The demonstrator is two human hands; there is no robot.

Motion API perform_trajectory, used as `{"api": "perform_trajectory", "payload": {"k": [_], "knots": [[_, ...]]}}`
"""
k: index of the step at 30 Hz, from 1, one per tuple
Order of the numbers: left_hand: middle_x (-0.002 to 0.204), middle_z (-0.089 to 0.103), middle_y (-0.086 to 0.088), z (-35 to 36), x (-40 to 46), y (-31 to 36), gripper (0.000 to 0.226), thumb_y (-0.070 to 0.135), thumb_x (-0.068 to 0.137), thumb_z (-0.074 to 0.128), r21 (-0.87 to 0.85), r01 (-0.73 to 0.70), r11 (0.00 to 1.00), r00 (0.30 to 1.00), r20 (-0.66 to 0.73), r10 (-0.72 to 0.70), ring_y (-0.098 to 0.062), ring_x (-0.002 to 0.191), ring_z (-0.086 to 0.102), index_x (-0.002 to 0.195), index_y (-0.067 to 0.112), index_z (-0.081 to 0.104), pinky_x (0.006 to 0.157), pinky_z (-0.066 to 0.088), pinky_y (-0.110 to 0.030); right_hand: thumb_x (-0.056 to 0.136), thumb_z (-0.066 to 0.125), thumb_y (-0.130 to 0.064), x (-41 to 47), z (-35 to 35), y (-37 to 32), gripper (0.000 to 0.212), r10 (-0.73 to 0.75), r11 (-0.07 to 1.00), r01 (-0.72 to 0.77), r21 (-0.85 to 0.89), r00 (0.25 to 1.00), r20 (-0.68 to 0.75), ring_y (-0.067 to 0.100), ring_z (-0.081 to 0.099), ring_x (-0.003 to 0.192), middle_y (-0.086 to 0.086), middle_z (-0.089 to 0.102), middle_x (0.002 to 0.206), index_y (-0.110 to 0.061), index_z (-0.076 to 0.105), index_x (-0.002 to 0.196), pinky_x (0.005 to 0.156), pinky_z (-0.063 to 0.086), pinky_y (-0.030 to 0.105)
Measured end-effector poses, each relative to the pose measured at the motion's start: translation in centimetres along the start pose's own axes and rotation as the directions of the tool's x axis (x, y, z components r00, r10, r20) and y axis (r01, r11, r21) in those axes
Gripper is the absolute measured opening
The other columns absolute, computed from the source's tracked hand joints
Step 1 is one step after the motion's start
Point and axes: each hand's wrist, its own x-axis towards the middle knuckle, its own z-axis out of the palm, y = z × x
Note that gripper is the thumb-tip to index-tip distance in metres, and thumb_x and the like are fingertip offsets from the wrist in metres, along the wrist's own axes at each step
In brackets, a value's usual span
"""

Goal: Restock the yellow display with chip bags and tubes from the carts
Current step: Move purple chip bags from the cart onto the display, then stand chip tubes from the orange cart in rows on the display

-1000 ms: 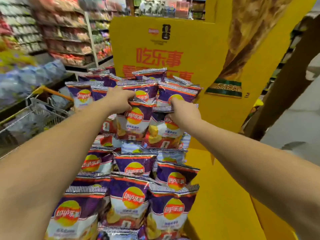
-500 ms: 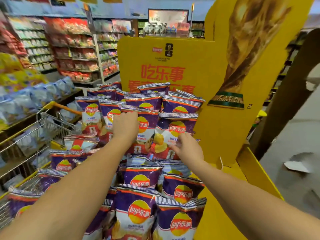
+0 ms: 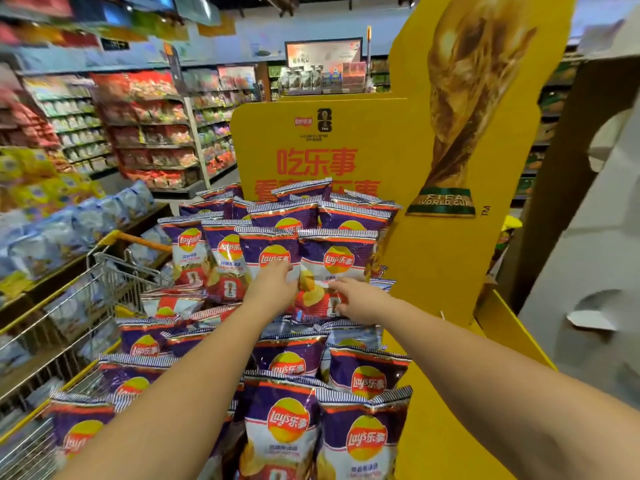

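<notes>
- Store shelves (image 3: 152,133) packed with blurred packets fill the upper left of the frame.
- A wire cart (image 3: 79,299) with a yellow rim stands at the left edge, just beside the display; its contents are too blurred to name.
- Purple chip bags (image 3: 287,362) are stacked in rising rows from the bottom centre up to the middle of the frame, all upright with logos facing the camera.
- The left hand (image 3: 273,289) reaches in at centre, fingers fairly straight, its released grip resting flat against the lower part of the left bag (image 3: 268,258) in the upper front row.
- The right hand (image 3: 360,303) sits just right of it, fingers spread and touching the lower half of the right bag (image 3: 337,268); whether the thumb pinches the bag I cannot tell.
- These two bags stand side by side, touching, in front of the rear rows.
- The yellow display (image 3: 446,271) backs the stack at centre right, with red characters on its rear panel and a gold trophy print (image 3: 474,81) on its tall side panel.
- A grey floor (image 3: 588,271) shows at the right edge.
</notes>
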Motion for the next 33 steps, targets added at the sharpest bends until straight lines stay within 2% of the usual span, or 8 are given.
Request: {"api": "perform_trajectory", "payload": {"k": [5,9,13,18,23,26,29,33], "knots": [[0.127,0.052,-0.004,-0.3,-3.2,5.2,0.029,0.026,0.097,0.050,-0.171,-0.052,0.984,0.996,-0.080,0.038,-0.023,0.110,0.054,0.123,0.014,0.057,0.085,0.041,-0.032,0.098,0.050,-0.035,-4.4,-1.0,-0.1,0.051,0.093,0.957,-0.064,0.283,0.992,-0.090,0.022,0.055,0.122,-0.002,0.046,0.147,-0.026,0.038,0.147,0.094,0.046,0.031],[0.114,0.057,0.000,1.5,-6.2,10.3,0.025,0.028,0.097,0.052,-0.302,-0.117,0.946,0.993,-0.066,0.101,-0.018,0.099,0.056,0.115,0.014,0.059,0.078,0.040,-0.029,0.097,0.053,-0.036,-9.7,-0.7,1.1,0.038,0.245,0.845,-0.110,0.523,0.949,-0.196,0.020,0.064,0.103,-0.004,0.061,0.123,-0.024,0.052,0.133,0.080,0.050,0.031],[0.102,0.062,0.000,5.9,-9.8,16.5,0.017,0.021,0.093,0.055,-0.474,-0.143,0.869,0.987,0.000,0.163,-0.019,0.093,0.057,0.107,0.012,0.062,0.070,0.035,-0.026,0.095,0.058,-0.022,-16.9,0.7,4.6,0.029,0.464,0.662,-0.116,0.740,0.839,-0.283,0.014,0.058,0.104,-0.003,0.063,0.114,-0.015,0.060,0.123,0.088,0.043,0.027],[0.105,0.064,-0.003,13.2,-14.8,24.1,0.019,0.018,0.093,0.057,-0.579,-0.117,0.807,0.950,0.171,0.261,-0.020,0.098,0.056,0.110,0.012,0.063,0.069,0.029,-0.022,0.094,0.059,-0.026,-27.6,4.4,10.6,0.016,0.724,0.435,-0.161,0.886,0.648,-0.238,0.012,0.062,0.102,-0.006,0.067,0.108,-0.029,0.063,0.109,0.088,0.047,0.032],[0.107,0.069,-0.009,21.4,-21.7,31.6,0.017,0.020,0.092,0.057,-0.611,-0.076,0.788,0.819,0.413,0.399,-0.028,0.101,0.062,0.107,0.015,0.063,0.076,0.042,-0.031,0.090,0.062,-0.028,-40.6,9.4,15.1,0.013,0.904,0.273,-0.272,0.923,0.401,-0.148,0.014,0.065,0.098,-0.006,0.070,0.101,-0.030,0.066,0.102,0.089,0.050,0.035],[0.105,0.069,-0.010,25.4,-26.2,36.4,0.016,0.019,0.092,0.057,-0.616,-0.127,0.777,0.710,0.490,0.505,-0.025,0.103,0.061,0.104,0.012,0.065,0.077,0.038,-0.027,0.094,0.059,-0.021,-48.1,11.5,16.2,0.013,0.956,0.164,-0.286,0.944,0.282,-0.081,0.013,0.064,0.087,-0.001,0.069,0.095,-0.018,0.066,0.106,0.073,0.047,0.014],[0.104,0.069,-0.007,28.4,-30.4,40.1,0.017,0.021,0.092,0.057,-0.594,-0.172,0.786,0.595,0.573,0.563,-0.022,0.100,0.061,0.105,0.013,0.065,0.076,0.038,-0.026,0.096,0.056,-0.018,-54.0,13.5,17.2,0.015,0.983,0.084,-0.302,0.950,0.178,-0.031,0.012,0.063,0.084,0.000,0.067,0.094,-0.014,0.064,0.108,0.062,0.043,0.006],[0.084,0.062,0.003,32.3,-37.0,45.9,0.009,0.025,0.092,0.055,-0.622,-0.169,0.764,0.426,0.653,0.626,-0.016,0.081,0.057,0.097,0.020,0.062,0.067,0.042,-0.025,0.096,0.057,-0.021,-62.9,16.8,19.2,0.012,0.999,0.011,-0.338,0.941,0.042,0.004,0.002,0.060,0.084,-0.010,0.067,0.095,-0.029,0.064,0.101,0.069,0.042,0.011]]}}
